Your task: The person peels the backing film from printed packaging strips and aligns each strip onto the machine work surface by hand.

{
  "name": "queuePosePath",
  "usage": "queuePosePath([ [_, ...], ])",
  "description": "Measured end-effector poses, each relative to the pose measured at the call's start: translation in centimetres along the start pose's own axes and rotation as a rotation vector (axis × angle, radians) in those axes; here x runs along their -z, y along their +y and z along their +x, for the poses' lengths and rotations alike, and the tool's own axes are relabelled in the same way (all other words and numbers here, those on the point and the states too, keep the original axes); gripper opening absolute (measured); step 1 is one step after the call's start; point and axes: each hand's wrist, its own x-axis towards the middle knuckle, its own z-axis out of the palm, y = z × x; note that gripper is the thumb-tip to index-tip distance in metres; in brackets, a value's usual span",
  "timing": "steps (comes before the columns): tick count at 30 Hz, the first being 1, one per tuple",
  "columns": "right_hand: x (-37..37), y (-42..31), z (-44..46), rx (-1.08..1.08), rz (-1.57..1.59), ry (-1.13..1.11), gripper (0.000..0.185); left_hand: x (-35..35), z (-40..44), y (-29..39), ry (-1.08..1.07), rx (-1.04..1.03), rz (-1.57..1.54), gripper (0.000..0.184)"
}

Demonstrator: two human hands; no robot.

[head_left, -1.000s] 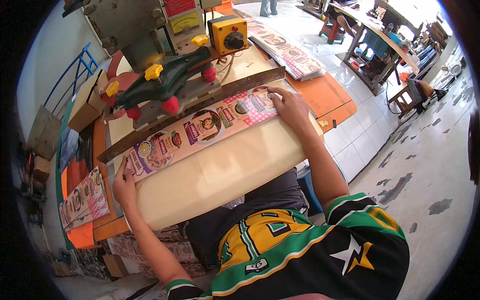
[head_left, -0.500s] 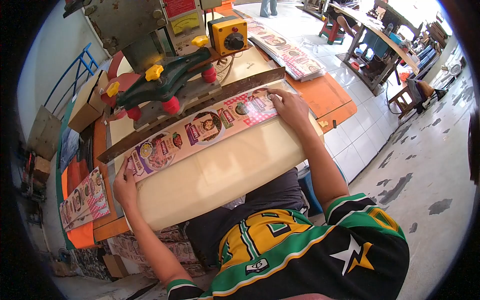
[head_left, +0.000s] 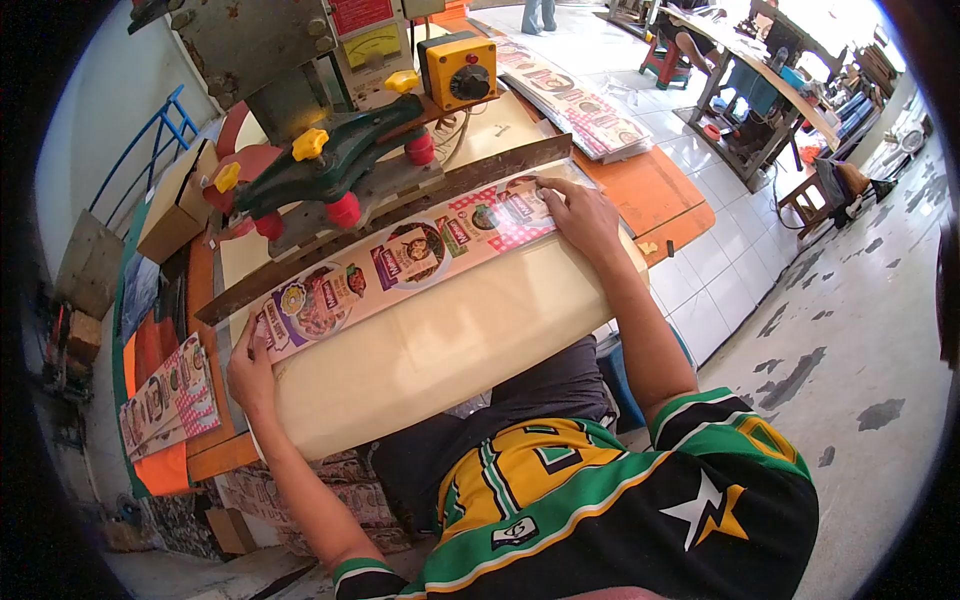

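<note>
A long printed strip (head_left: 405,255) with food pictures and a red-checked pattern lies along the back of a cream padded board (head_left: 450,320). My left hand (head_left: 250,372) holds the strip's left end, its fingers bent at the edge. At the other end, my right hand (head_left: 582,218) grips the right corner, thumb and fingers closed on it. Behind the strip runs a long metal bar (head_left: 390,225). Above that bar stands a press head with a dark green arm (head_left: 330,175), yellow knobs and red feet.
A yellow control box (head_left: 458,72) with a black dial sits on the machine. Similar printed strips lie in a stack (head_left: 570,95) at the back right and a pile (head_left: 172,400) at the left. A cardboard box (head_left: 175,205) stands left. People's legs show far off.
</note>
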Motion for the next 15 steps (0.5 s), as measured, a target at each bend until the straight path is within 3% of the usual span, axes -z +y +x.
queuePosePath([
  [9, 0.0, 0.2, -0.4, 0.069, 0.094, 0.059, 0.029, -0.8, 0.6, -1.0, 0.069, -0.101, -0.021, 0.038],
  [13, 0.8, 0.0, -0.7, 0.017, 0.154, 0.044, 0.026, 0.7, -0.2, 1.1, -0.02, 0.038, 0.004, 0.037],
  [15, 0.9, 0.4, -1.0, 0.004, 0.172, 0.223, 0.024, 0.7, -0.3, 0.9, -0.04, 0.063, 0.004, 0.037],
])
